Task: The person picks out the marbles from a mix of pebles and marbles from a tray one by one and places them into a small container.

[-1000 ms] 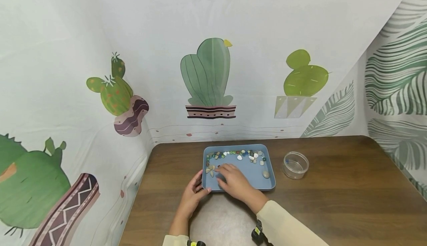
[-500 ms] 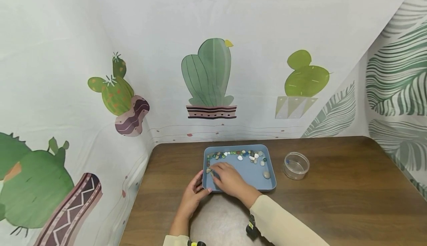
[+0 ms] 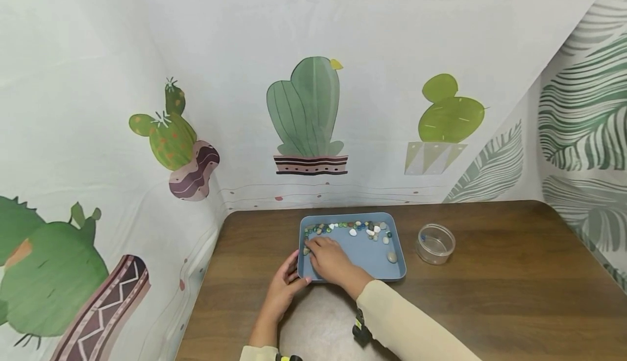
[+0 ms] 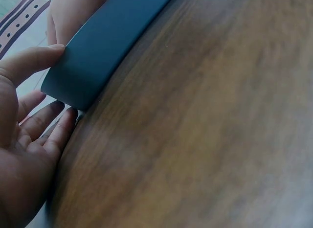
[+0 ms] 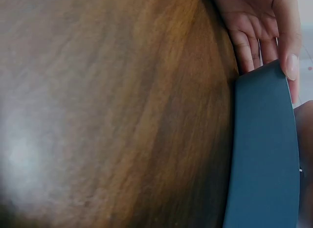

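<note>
By its near left corner the tray [image 3: 364, 260] is gripped by the left hand [image 3: 284, 280], presumably so sliding on the desk [image 3: 504, 263] is prevented. Stones [image 3: 352, 232] are spread along 3 sides inside; at the left end they are covered by the right hand [image 3: 329, 258], whether 1 is pinched can't be told.

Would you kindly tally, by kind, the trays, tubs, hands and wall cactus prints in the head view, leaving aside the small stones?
Tray: 1
Tub: 1
Left hand and right hand: 2
Cactus prints: 4
Total: 8
</note>
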A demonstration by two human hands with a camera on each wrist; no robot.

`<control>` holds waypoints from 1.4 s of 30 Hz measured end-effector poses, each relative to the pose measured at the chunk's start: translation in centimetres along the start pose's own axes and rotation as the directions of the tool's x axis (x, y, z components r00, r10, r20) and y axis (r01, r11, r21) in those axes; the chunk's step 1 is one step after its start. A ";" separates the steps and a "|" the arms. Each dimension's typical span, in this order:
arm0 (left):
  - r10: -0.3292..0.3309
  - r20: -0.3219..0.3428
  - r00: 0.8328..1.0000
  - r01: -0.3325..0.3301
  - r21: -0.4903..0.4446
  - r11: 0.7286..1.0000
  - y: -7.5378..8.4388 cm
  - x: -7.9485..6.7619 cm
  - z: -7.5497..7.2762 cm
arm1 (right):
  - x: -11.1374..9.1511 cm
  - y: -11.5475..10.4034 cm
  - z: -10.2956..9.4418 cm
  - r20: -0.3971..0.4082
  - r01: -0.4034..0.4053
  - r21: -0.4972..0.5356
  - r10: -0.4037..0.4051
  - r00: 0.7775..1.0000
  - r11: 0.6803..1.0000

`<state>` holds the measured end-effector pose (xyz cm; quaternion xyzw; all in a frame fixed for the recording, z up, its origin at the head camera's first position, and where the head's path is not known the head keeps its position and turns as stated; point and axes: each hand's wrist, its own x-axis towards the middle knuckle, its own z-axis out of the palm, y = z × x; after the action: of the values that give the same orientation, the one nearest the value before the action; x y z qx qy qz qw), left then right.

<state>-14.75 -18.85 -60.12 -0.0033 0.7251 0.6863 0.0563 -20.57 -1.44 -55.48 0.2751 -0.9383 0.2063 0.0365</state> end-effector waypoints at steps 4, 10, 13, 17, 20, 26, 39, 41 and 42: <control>0.001 -0.013 1.000 -0.001 0.004 1.000 -0.1 -0.1 0.0 | 0.4 -0.1 0.2 0.025 -0.013 -0.021 0.013 1.000 1.000; 0.005 -0.014 1.000 -0.005 0.008 1.000 -0.2 0.0 0.0 | 1.0 0.1 0.4 0.026 -0.001 -0.062 0.003 1.000 0.998; 0.007 -0.017 1.000 -0.006 0.015 1.000 -0.2 0.1 0.0 | 1.3 0.2 0.5 0.019 0.008 -0.090 -0.006 1.000 0.996; 0.006 -0.014 1.000 -0.005 0.018 1.000 -0.1 0.1 0.0 | 1.8 0.3 0.7 0.019 -0.004 -0.108 0.006 1.000 0.994; 0.001 -0.013 1.000 0.000 0.017 1.000 -0.1 0.0 0.0 | 2.1 0.4 0.8 0.026 -0.023 -0.106 0.026 0.999 0.994; 0.001 -0.010 1.000 -0.001 0.037 0.999 -0.1 0.1 0.0 | 2.8 0.4 0.9 0.054 -0.067 -0.090 0.072 0.996 0.994; -0.013 -0.007 1.000 0.013 0.024 1.000 0.2 0.1 0.0 | 3.3 0.6 1.3 0.020 -0.099 -0.087 0.101 0.995 0.991; -0.013 -0.008 1.000 0.014 0.023 1.000 0.1 0.1 0.0 | 3.3 0.6 1.4 0.012 -0.108 -0.078 0.109 0.994 0.991; -0.013 -0.008 1.000 0.013 0.021 1.000 0.1 0.1 0.0 | 3.3 0.6 1.4 0.007 -0.112 -0.074 0.113 0.994 0.991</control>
<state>-14.84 -18.85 -60.06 -0.0100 0.7326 0.6781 0.0581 -23.62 -3.26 -56.37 0.2213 -0.9595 0.1717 0.0297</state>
